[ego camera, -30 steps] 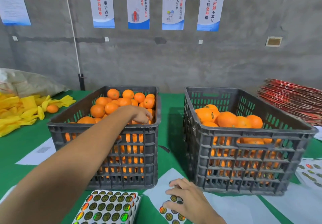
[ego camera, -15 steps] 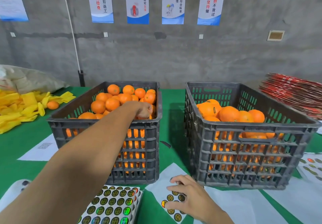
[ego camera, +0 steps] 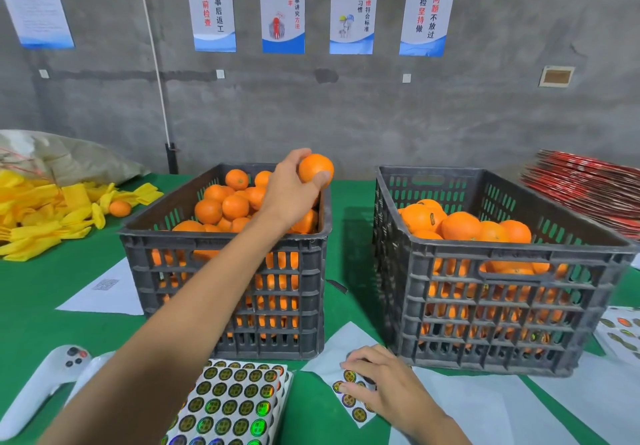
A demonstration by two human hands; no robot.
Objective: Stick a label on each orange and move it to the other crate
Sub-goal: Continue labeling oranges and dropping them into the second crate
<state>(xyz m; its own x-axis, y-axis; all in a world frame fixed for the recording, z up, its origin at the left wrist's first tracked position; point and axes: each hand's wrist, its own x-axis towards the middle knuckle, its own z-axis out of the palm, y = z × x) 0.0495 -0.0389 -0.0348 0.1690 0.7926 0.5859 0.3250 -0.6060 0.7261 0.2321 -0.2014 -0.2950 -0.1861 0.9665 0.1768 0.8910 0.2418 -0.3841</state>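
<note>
My left hand (ego camera: 291,191) grips an orange (ego camera: 313,166) and holds it up above the right rim of the left dark crate (ego camera: 221,271), which is full of oranges. The right dark crate (ego camera: 502,292) holds oranges too, at least one with a label. My right hand (ego camera: 384,385) rests on a small sheet of round labels (ego camera: 349,399) on the table in front of the crates, fingers curled onto the labels; whether a label is pinched is hidden.
A stack of label sheets (ego camera: 235,406) lies at the front. A white controller (ego camera: 38,385) lies at front left. Yellow foam nets (ego camera: 45,212) and a loose orange (ego camera: 119,208) are at far left. Red sheets (ego camera: 588,188) are piled at the right. More labels (ego camera: 620,333) lie right.
My left hand has closed on an orange in the left crate and lifted it above the rim. My right hand stayed on the small label sheet.
</note>
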